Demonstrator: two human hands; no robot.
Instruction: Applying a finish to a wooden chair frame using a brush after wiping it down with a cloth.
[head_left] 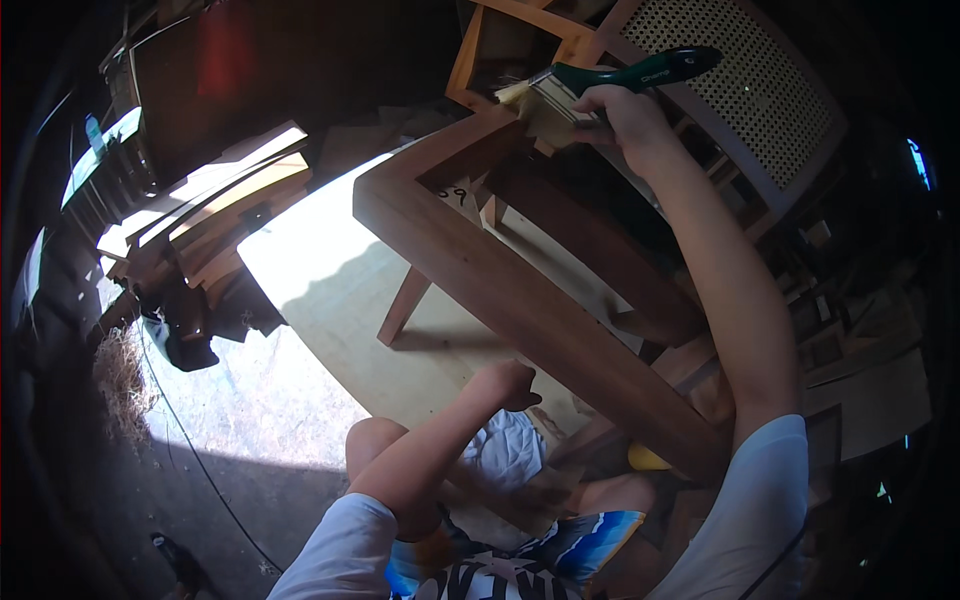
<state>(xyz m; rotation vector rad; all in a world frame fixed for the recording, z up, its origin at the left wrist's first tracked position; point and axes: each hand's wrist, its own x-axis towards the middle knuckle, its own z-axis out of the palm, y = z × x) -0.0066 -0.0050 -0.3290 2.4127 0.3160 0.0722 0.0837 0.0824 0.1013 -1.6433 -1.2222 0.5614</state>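
My right hand [622,118] is closed round a paintbrush [640,75] near its metal band. The brush has a dark green handle and pale bristles. Its bristle tips lie at the far corner of a reddish-brown wooden frame [480,265], and I cannot tell whether they touch it. The frame stands tilted on legs across the middle. On its near side my left hand [508,386] is closed with the fingers curled in, and what it holds, if anything, is hidden. Just below that hand is a crumpled white cloth [505,452].
Under the frame lies a pale board [345,290], partly sunlit. A chair with a woven cane panel [735,85] stands at the far right. Stacked wood pieces [235,205] are at the left. A thin cable [190,440] crosses the concrete floor. Something yellow [648,458] sits under the frame's near end.
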